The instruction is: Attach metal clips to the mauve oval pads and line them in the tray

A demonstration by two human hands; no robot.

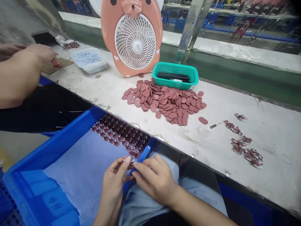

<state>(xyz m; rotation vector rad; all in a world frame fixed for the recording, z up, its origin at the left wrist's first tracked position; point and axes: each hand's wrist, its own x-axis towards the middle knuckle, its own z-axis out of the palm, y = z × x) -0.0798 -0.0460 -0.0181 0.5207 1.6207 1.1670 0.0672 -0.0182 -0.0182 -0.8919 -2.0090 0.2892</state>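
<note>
My left hand [116,177] pinches a small piece with reddish-brown and whitish parts [132,161], held over the near edge of a blue bin [64,133]. Thumb and fingertips of my right hand [157,179] close in on the same piece from the right; the fingers partly cover it. Just beyond, rows of small maroon oval pieces with light ends [117,131] lie in the bin on a pale blue sheet [94,163]. On the worktable, a big heap of flat maroon ovals [164,102] spreads out, some showing small holes.
Behind the heap are a teal basket [175,83] with black items and an orange fan [136,47]. A white basket of small bits [90,61] stands left, near a co-worker's arm [21,73]. Brown-white clusters [246,152] and a needle-tipped tool [214,126] lie right.
</note>
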